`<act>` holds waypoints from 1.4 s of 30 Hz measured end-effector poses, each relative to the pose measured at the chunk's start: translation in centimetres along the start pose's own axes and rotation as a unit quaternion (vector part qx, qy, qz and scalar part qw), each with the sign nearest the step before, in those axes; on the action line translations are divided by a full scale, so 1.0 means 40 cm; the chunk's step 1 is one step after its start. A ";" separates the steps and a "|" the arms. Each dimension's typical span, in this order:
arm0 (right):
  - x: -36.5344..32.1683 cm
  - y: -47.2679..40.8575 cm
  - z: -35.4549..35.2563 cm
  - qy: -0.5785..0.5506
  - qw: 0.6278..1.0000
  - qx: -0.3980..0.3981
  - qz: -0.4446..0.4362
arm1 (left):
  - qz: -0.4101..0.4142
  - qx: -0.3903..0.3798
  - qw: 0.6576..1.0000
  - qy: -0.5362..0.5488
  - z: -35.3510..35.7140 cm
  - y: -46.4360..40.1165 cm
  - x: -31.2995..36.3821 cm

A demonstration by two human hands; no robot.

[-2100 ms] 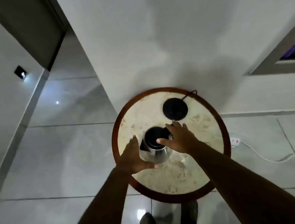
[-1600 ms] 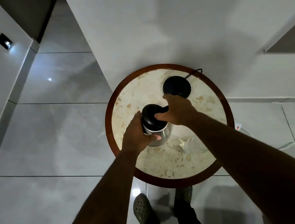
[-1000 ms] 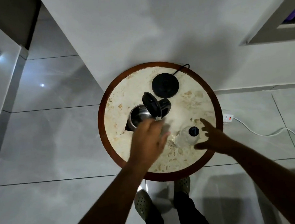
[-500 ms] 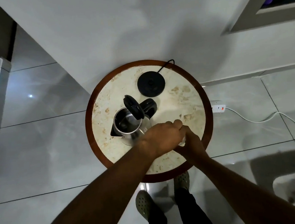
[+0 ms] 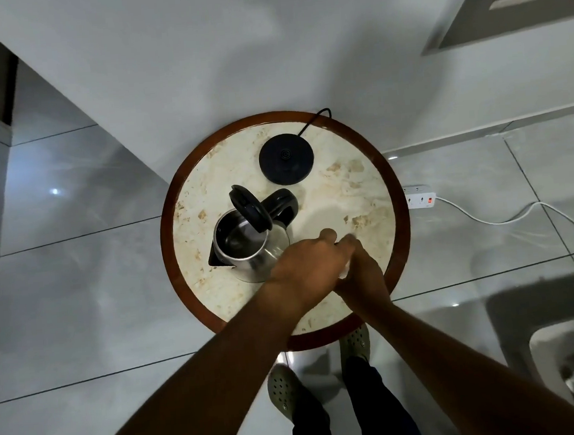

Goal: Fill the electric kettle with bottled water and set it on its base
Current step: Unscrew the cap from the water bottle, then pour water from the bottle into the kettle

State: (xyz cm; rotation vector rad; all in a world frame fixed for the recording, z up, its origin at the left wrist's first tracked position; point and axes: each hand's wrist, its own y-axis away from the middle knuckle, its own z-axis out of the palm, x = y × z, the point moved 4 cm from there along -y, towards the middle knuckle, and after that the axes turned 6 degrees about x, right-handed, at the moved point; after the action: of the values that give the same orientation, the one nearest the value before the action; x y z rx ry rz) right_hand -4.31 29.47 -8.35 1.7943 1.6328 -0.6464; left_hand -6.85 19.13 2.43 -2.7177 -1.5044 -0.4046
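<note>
Worktop [image 5: 362,190]: round, pale marbled top w/ dark red-brown rim, set vs white wall.
Kettle [image 5: 247,251]: steel body, upright on worktop, left of centre; spout pts left-near.
Lid [image 5: 250,208]: black, flipped up & open, hinged at handle side; inside of kettle looks dark, water level can't tell.
Handle [image 5: 283,204]: black, on far-right side of kettle.
Base [image 5: 287,163]: black disc, on worktop at far side, apart from kettle; nothing on it. Black cord [image 5: 315,119] runs off over far rim.
Left hand [image 5: 308,263]: over worktop just right of kettle, fingers curled down over smth beneath it; what it grips is hidden.
Right hand [image 5: 363,269]: tucked under/beside left hand, touching it; fingers closed round the same hidden item. Only a small pale sliver [image 5: 344,270] shows btwn the 2 hands, too little to ID as the bottle.
Floor: glossy grey tiles; white power strip [image 5: 420,196] w/ red switch right of worktop, white cable trailing right.
Feet: green clogs [image 5: 285,389] by near rim.
</note>
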 end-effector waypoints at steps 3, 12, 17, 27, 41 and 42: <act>0.000 0.002 0.002 -0.039 0.999 0.010 0.021 | 0.011 -0.005 1.000 -0.025 0.003 -0.007 -0.010; 0.010 -0.038 0.054 -0.081 0.990 -0.116 -0.004 | -0.270 0.181 0.925 0.194 0.029 0.086 -0.101; -0.025 -0.071 0.060 -0.096 0.979 -0.180 -0.004 | -0.383 0.162 0.847 0.330 0.079 0.263 -0.205; -0.244 -0.011 0.078 -0.248 0.871 -0.406 0.124 | -0.501 0.210 0.720 0.432 0.096 0.367 -0.296; -0.349 0.010 0.077 -0.452 0.699 -0.422 0.360 | -0.510 0.219 0.708 0.437 0.072 0.363 -0.314; -0.342 0.010 0.080 -0.460 0.704 -0.408 0.356 | -0.509 0.219 0.710 0.435 0.071 0.362 -0.315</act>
State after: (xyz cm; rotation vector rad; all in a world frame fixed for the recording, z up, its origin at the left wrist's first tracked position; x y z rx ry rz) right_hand -5.33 17.72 -0.69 0.9610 0.3144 -0.2546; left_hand -0.52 1.22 -1.51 -0.8209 -2.1089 -0.9541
